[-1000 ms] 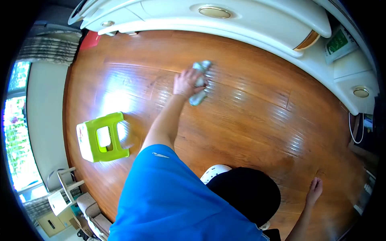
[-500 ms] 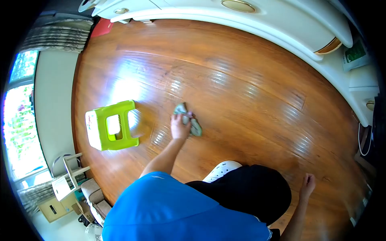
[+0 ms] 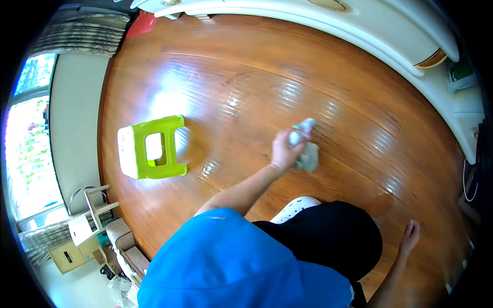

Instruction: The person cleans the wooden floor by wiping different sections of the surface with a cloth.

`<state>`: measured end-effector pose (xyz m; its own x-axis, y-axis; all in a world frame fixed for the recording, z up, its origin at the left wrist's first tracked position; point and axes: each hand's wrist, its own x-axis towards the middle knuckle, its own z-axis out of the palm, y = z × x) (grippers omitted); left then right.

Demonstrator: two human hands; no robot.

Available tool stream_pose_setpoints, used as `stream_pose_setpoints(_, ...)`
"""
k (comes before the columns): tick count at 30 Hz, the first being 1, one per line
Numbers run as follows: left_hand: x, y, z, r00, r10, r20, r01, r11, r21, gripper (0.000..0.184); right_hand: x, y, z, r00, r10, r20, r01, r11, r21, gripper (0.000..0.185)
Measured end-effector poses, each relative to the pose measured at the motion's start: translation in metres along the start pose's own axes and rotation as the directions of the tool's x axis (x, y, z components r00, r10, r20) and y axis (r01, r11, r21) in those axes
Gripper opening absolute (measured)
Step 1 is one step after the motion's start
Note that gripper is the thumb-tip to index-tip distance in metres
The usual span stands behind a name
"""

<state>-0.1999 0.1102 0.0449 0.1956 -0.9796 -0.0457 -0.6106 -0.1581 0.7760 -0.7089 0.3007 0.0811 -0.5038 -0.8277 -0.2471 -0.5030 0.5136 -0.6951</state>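
A crumpled light grey-green cloth [image 3: 308, 158] is in my left hand [image 3: 287, 151], low over the wooden floor [image 3: 246, 133] and right of centre. The fingers are wrapped round its middle, and its ends stick out on the far and near sides. Whether the cloth touches the floor is hard to tell. At the lower right, my right hand [image 3: 411, 236] hangs away from the cloth, its fingers curled in and nothing visible in them.
A green and white stool [image 3: 174, 169] is on the floor at the left. White cabinets [image 3: 380, 46] curve along the far and right sides. A white shoe [image 3: 298, 206] and a black-clad knee [image 3: 334, 238] are near my body. A small white chair [image 3: 92, 210] is at the lower left.
My left hand has come back nearer my body with the cloth, then swept right. The stool and cabinets have shifted in the picture as the view moved. My right hand stays curled.
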Motion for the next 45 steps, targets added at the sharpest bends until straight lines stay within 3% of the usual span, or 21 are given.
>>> stream_pose_setpoints(2, 0.005, -0.04, -0.041, 0.992, -0.07, -0.101, 0.077, 0.995, 0.068, 0.033, 0.001, 0.01, 0.005, 1.0, -0.009, 0.014, 0.009, 0.999, -0.033, 0.025)
stream_pose_setpoints(5, 0.003, -0.105, -0.106, 0.887, -0.338, -0.313, 0.372, 0.926, 0.055, 0.036, -0.004, 0.02, 0.005, 0.998, -0.057, 0.029, 0.06, 0.991, -0.118, 0.023)
stream_pose_setpoints(7, -0.01, -0.141, -0.14, 0.896, -0.309, -0.321, 0.408, 0.857, 0.315, 0.038, 0.002, 0.007, 0.007, 0.993, -0.109, 0.053, 0.115, 0.981, -0.155, 0.021)
stream_pose_setpoints(8, -0.019, -0.152, -0.142, 0.898, -0.311, -0.311, 0.406, 0.858, 0.315, 0.038, 0.002, -0.005, 0.008, 0.996, -0.05, 0.067, 0.06, 0.987, -0.149, 0.021)
stream_pose_setpoints(10, -0.029, -0.158, -0.138, 0.964, -0.065, -0.259, 0.195, 0.836, 0.512, 0.038, 0.005, -0.025, 0.009, 0.998, 0.017, 0.064, -0.008, 0.989, -0.146, 0.022)
stream_pose_setpoints(11, -0.029, -0.155, -0.124, 0.962, -0.103, -0.252, 0.213, 0.863, 0.458, 0.041, 0.006, -0.033, 0.008, 0.998, -0.041, 0.057, 0.05, 0.986, -0.161, 0.021)
stream_pose_setpoints(13, -0.034, -0.127, -0.094, 0.995, 0.065, -0.079, -0.021, 0.885, 0.465, 0.05, -0.003, -0.04, -0.003, 0.996, -0.078, 0.052, 0.087, 0.977, -0.193, 0.022)
stream_pose_setpoints(17, -0.073, -0.053, -0.052, 0.923, 0.071, 0.379, -0.205, 0.922, 0.327, 0.085, -0.015, -0.045, -0.026, 0.993, -0.091, 0.077, 0.1, 0.988, -0.119, 0.02)
stream_pose_setpoints(19, -0.079, -0.038, -0.053, 0.894, 0.068, 0.443, -0.228, 0.92, 0.319, 0.091, -0.026, -0.033, -0.046, 0.993, -0.079, 0.083, 0.091, 0.984, -0.152, 0.02)
stream_pose_setpoints(21, -0.083, -0.038, -0.049, 0.86, 0.056, 0.506, -0.243, 0.919, 0.311, 0.096, -0.034, -0.014, -0.064, 0.995, 0.059, 0.085, -0.062, 0.997, 0.034, 0.019)
stream_pose_setpoints(25, -0.093, -0.046, -0.016, 0.767, 0.181, 0.616, -0.421, 0.866, 0.27, 0.098, -0.041, 0.013, -0.06, 0.993, 0.096, 0.071, -0.105, 0.985, 0.135, 0.018)
stream_pose_setpoints(27, -0.094, -0.024, 0.022, 0.725, 0.252, 0.64, -0.466, 0.865, 0.187, 0.096, -0.041, 0.019, -0.034, 0.985, 0.171, 0.031, -0.173, 0.979, 0.109, 0.018)
stream_pose_setpoints(29, -0.096, 0.009, 0.067, 0.683, 0.345, 0.644, -0.478, 0.878, 0.036, 0.093, -0.041, 0.006, -0.008, 0.992, 0.119, 0.032, -0.121, 0.988, 0.096, 0.017)
stream_pose_setpoints(32, -0.095, 0.05, 0.128, 0.661, 0.471, 0.583, -0.414, 0.878, -0.24, 0.089, -0.043, -0.027, 0.026, 0.998, 0.021, 0.053, -0.02, 0.999, -0.027, 0.017)
stream_pose_setpoints(35, -0.068, 0.08, 0.128, 0.673, 0.475, 0.567, -0.265, 0.871, -0.415, 0.084, -0.048, -0.067, 0.042, 0.998, 0.001, 0.067, 0.006, 0.994, -0.106, 0.016)
stream_pose_setpoints(36, -0.055, 0.094, 0.114, 0.676, 0.496, 0.544, -0.321, 0.864, -0.389, 0.078, -0.049, -0.068, 0.045, 0.997, 0.022, 0.068, -0.016, 0.996, -0.092, 0.016)
stream_pose_setpoints(38, -0.024, 0.107, 0.081, 0.559, 0.195, 0.806, 0.2, 0.912, -0.359, 0.066, -0.054, -0.07, 0.057, 0.998, 0.051, 0.044, -0.048, 0.996, -0.073, 0.016)
stream_pose_setpoints(39, -0.005, 0.108, 0.063, 0.437, 0.063, 0.897, 0.399, 0.88, -0.256, 0.065, -0.057, -0.071, 0.065, 0.998, 0.054, 0.02, -0.052, 0.997, -0.064, 0.017)
stream_pose_setpoints(40, 0.001, 0.087, 0.054, 0.546, -0.04, 0.837, 0.447, 0.858, -0.251, 0.062, -0.057, -0.07, 0.074, 0.997, 0.073, 0.011, -0.072, 0.995, -0.065, 0.017)
stream_pose_setpoints(42, 0.016, 0.068, 0.034, 0.639, -0.076, 0.766, 0.503, 0.794, -0.341, 0.062, -0.055, -0.072, 0.095, 0.996, 0.038, 0.08, -0.032, 0.997, -0.07, 0.014)
stream_pose_setpoints(45, 0.03, 0.045, 0.008, 0.655, -0.138, 0.743, 0.545, 0.767, -0.338, 0.055, -0.05, -0.09, 0.127, 0.988, -0.036, 0.151, 0.034, 0.999, 0.017, 0.016)
